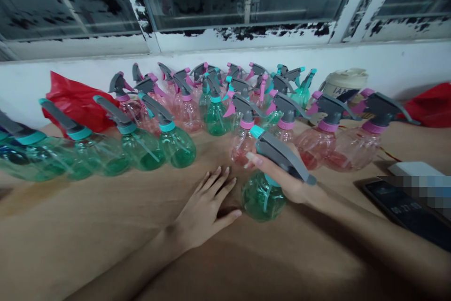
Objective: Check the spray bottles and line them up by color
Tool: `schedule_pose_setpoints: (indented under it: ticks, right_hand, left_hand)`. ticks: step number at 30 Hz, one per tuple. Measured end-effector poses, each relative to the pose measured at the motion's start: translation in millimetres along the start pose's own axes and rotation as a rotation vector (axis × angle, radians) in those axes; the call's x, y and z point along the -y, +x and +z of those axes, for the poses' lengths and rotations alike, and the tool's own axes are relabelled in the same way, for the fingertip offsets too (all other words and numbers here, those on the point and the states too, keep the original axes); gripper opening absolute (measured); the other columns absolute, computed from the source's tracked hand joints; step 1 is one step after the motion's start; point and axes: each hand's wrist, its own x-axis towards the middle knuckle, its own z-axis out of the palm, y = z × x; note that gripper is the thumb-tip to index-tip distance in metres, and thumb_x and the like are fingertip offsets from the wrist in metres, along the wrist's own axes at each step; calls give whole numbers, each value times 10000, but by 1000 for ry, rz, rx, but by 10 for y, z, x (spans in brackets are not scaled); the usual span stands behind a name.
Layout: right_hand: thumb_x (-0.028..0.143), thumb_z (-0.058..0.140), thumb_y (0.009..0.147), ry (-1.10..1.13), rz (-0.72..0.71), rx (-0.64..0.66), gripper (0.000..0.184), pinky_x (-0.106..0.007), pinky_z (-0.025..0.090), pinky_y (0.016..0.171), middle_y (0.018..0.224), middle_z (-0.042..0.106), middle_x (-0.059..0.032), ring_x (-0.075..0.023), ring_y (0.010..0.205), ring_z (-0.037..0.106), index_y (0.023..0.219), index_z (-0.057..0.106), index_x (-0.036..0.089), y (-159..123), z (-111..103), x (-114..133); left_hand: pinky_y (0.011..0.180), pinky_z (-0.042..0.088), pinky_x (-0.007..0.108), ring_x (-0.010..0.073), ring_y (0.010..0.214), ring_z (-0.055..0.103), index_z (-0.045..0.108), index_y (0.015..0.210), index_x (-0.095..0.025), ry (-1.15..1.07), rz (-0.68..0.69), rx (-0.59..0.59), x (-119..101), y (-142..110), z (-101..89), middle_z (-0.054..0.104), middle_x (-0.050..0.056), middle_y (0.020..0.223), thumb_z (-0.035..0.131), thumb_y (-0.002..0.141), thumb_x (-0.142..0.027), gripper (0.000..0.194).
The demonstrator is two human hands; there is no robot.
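A green spray bottle point(262, 200) with a grey and turquoise spray head is in my right hand point(296, 181). The fingers wrap round its neck just below the trigger head, partly hidden behind it. Beside it, my left hand point(207, 207) lies flat on the brown table point(141, 235), fingers spread and holding nothing. Behind the held bottle stand pink spray bottles point(317, 143) with grey and pink heads. To the left is a row of green spray bottles point(178, 146) with turquoise collars.
More pink and green bottles point(190, 111) crowd the back by the wall. A red plastic bag point(77, 104) lies behind the left row, and another red bag point(431, 104) is at far right. A phone point(398, 204), a white box point(419, 169) and a cream container point(341, 82) are on the right.
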Motion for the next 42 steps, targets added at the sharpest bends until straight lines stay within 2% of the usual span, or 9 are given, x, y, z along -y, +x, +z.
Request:
schedule_pose_setpoints:
  ticks: [2, 5, 8, 11, 13, 15, 21, 32, 42]
  right_hand:
    - [417, 561, 861, -13, -28, -8, 254, -292, 430, 560, 605, 563, 32, -125, 559, 539, 694, 586, 227, -9, 0, 1]
    - [378, 574, 858, 68, -32, 29, 168, -290, 448, 583, 647, 584, 39, -117, 568, 548, 796, 606, 225, -7, 2, -5]
    - [355, 618, 831, 193, 17, 37, 162, -314, 506, 680, 845, 676, 2, -148, 708, 640, 932, 615, 228, -1, 17, -14]
    - [321, 654, 807, 256, 29, 3, 212, -353, 513, 854, 1047, 686, -32, -193, 947, 659, 999, 620, 237, -5, 45, -22]
    - [299, 658, 806, 248, 12, -6, 220, -369, 487, 931, 1089, 683, -35, -203, 1030, 638, 1016, 628, 240, -10, 61, -24]
    - [295, 654, 810, 219, -4, -10, 213, -378, 477, 955, 1069, 690, -30, -203, 1028, 638, 1016, 639, 243, -15, 69, -26]
    - [298, 644, 817, 189, -13, -9, 234, -371, 493, 945, 1055, 697, -16, -199, 1000, 649, 1047, 646, 253, -26, 65, -47]
    - [284, 632, 832, 175, -15, 5, 278, -379, 466, 1001, 1208, 647, -19, -215, 1140, 590, 1109, 625, 265, -45, 53, -31]
    - [308, 623, 838, 218, -47, 12, 207, -371, 505, 896, 1099, 679, -35, -196, 991, 645, 1032, 621, 237, 70, 25, -132]
  left_hand:
    - [1128, 191, 457, 253, 1406, 177, 337, 1432, -165, 10, 3, -8, 5, -4, 8, 253, 97, 1519, 442, 916, -575, 668]
    - [1129, 194, 454, 256, 1406, 177, 344, 1429, -161, 30, 12, -15, 15, -10, 18, 238, 100, 1523, 432, 919, -582, 667]
    - [1127, 202, 458, 262, 1406, 178, 339, 1431, -159, 37, 14, -18, 21, -13, 26, 232, 102, 1525, 414, 920, -597, 678]
    - [1128, 200, 460, 265, 1405, 178, 337, 1432, -149, 40, 18, -20, 22, -9, 35, 243, 108, 1521, 406, 922, -600, 685]
    - [1129, 197, 461, 265, 1405, 180, 344, 1428, -141, 43, 22, -19, 22, -5, 40, 254, 112, 1517, 411, 920, -598, 687]
    - [1129, 198, 463, 267, 1404, 181, 350, 1424, -131, 48, 22, -20, 22, -3, 41, 260, 117, 1514, 420, 917, -598, 692]
    - [1126, 205, 464, 262, 1406, 178, 342, 1426, -126, 56, 24, -12, 18, -4, 27, 250, 124, 1516, 410, 920, -598, 695]
    - [1130, 197, 455, 253, 1405, 182, 351, 1423, -145, 65, 22, -25, 20, 2, 44, 259, 110, 1514, 408, 921, -599, 679]
    - [1126, 211, 449, 252, 1405, 183, 374, 1414, -150, 77, 15, -17, 10, -10, 32, 258, 109, 1516, 399, 921, -607, 673]
